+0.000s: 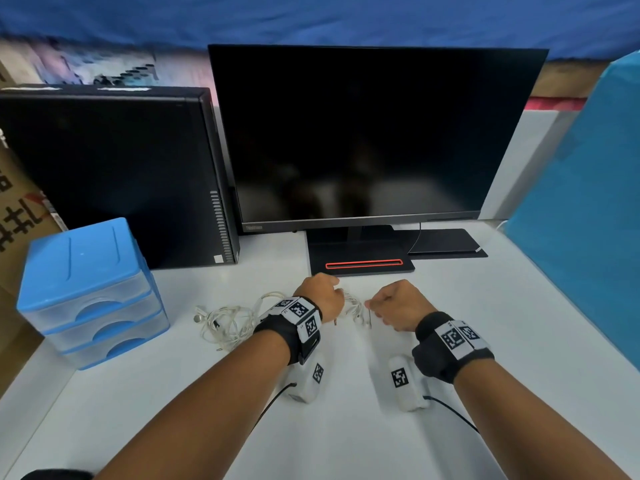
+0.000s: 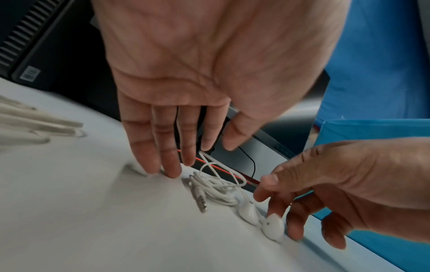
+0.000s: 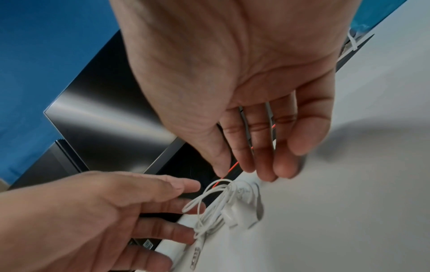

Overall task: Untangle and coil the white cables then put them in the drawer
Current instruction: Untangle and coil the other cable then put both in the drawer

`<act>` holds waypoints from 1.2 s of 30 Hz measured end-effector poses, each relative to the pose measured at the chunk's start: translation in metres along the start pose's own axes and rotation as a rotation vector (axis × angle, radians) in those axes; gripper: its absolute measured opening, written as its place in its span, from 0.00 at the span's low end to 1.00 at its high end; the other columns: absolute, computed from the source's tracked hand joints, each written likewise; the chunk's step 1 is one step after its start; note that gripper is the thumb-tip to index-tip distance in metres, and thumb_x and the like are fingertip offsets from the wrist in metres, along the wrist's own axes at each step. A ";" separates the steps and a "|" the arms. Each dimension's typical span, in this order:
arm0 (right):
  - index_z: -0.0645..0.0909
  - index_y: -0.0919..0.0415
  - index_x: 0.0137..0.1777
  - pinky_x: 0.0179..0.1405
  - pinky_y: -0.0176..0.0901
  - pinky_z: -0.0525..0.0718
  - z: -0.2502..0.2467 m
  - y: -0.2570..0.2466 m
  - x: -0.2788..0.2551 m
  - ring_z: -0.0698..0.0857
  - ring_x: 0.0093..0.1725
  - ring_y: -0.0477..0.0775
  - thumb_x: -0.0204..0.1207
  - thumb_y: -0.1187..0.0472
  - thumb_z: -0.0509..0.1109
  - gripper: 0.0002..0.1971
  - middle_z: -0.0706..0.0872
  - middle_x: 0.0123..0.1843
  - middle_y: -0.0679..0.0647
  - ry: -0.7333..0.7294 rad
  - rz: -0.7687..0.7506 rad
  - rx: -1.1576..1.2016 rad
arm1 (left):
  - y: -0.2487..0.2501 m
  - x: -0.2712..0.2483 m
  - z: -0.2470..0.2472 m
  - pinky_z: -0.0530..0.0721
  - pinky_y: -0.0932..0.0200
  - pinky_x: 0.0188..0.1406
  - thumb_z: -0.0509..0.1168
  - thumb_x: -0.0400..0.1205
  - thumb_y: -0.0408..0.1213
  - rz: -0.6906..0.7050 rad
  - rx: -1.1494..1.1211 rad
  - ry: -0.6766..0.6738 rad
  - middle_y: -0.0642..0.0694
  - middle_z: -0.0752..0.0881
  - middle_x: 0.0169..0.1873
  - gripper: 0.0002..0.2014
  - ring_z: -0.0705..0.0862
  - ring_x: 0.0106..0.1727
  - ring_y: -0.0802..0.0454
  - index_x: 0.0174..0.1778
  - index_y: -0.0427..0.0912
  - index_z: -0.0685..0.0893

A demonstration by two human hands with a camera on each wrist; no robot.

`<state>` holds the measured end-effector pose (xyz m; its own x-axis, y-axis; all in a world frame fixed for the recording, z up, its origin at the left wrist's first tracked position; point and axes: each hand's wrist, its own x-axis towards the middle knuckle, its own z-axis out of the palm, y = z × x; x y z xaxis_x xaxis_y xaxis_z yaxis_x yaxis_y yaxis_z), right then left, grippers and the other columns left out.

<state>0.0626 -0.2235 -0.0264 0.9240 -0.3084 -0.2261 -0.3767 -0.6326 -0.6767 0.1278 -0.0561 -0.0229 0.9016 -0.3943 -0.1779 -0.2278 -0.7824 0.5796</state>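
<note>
A small bundle of white earphone cable lies on the white table between my two hands, just in front of the monitor stand. My left hand hovers at its left; its fingers are straight, with the index tip and thumb just above a loop of the bundle. My right hand is at the bundle's right, fingers straight, tips by the two earbuds. A jack plug sticks out of the bundle. A larger tangle of white cables lies left of my left wrist. The blue drawer unit stands at the left with its drawers closed.
A black monitor on a stand with a red strip is right behind the hands. A black computer tower stands behind the drawer unit. A blue panel bounds the right side and a cardboard box the left.
</note>
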 end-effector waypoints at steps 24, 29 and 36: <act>0.89 0.55 0.50 0.44 0.38 0.85 0.055 -0.057 -0.086 0.83 0.35 0.41 0.76 0.52 0.75 0.09 0.88 0.43 0.47 -0.206 -0.340 0.054 | -0.085 -0.084 -0.055 0.81 0.67 0.37 0.75 0.74 0.37 0.030 0.089 -0.130 0.59 0.88 0.33 0.05 0.86 0.39 0.59 0.35 0.53 0.90; 0.80 0.48 0.66 0.47 0.31 0.84 0.059 -0.070 -0.102 0.86 0.47 0.43 0.70 0.50 0.81 0.25 0.89 0.53 0.46 -0.268 -0.327 0.282 | -0.078 -0.103 -0.064 0.85 0.55 0.39 0.76 0.76 0.37 0.162 -0.370 -0.046 0.48 0.91 0.31 0.03 0.86 0.31 0.49 0.39 0.49 0.94; 0.86 0.66 0.47 0.38 0.43 0.82 0.045 -0.087 -0.114 0.81 0.26 0.50 0.79 0.63 0.74 0.05 0.81 0.24 0.56 -0.187 -0.374 0.490 | -0.057 -0.123 -0.090 0.80 0.58 0.31 0.78 0.71 0.47 0.337 -0.387 0.056 0.51 0.87 0.30 0.10 0.79 0.29 0.55 0.33 0.46 0.87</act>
<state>-0.0068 -0.1011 0.0269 0.9996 0.0277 -0.0012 0.0061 -0.2618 -0.9651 0.0631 0.0807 0.0374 0.8225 -0.5587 0.1063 -0.3659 -0.3766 0.8511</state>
